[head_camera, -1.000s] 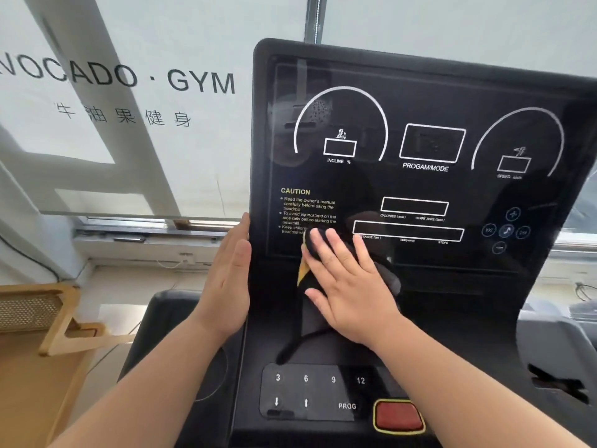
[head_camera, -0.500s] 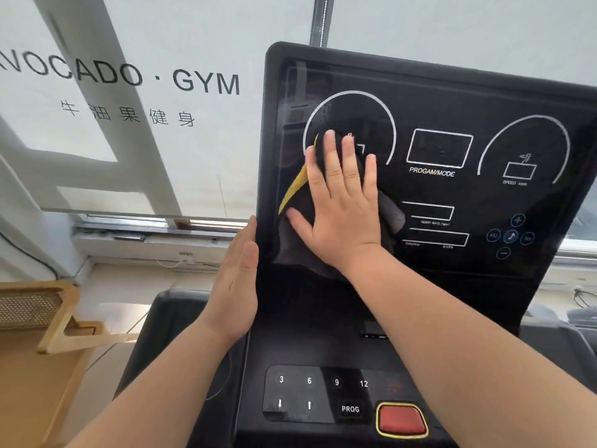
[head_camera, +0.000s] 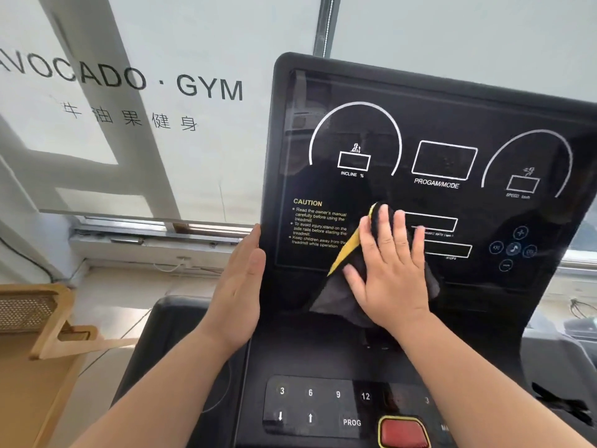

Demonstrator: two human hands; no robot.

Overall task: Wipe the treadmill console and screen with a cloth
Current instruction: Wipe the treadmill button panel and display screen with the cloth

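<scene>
The treadmill's black glossy screen (head_camera: 445, 124) stands upright in front of me, printed with white dial arcs and a yellow CAUTION notice. My right hand (head_camera: 391, 270) lies flat on a dark grey cloth with a yellow edge (head_camera: 347, 253), pressing it against the lower middle of the screen, right of the caution text. My left hand (head_camera: 239, 286) rests flat with straight fingers against the screen's left edge. Below the screen, the console keypad (head_camera: 310, 405) shows number keys, arrows, PROG and a red button (head_camera: 402, 433).
A frosted window with "AVOCADO · GYM" lettering (head_camera: 129, 79) fills the back left. A wooden frame (head_camera: 48, 324) stands at the lower left. Part of another grey machine (head_camera: 562, 367) shows at the right edge.
My right hand swept the cloth up from the lower screen to the incline dial, then back down to the lower middle. My left hand stayed on the screen's left edge.
</scene>
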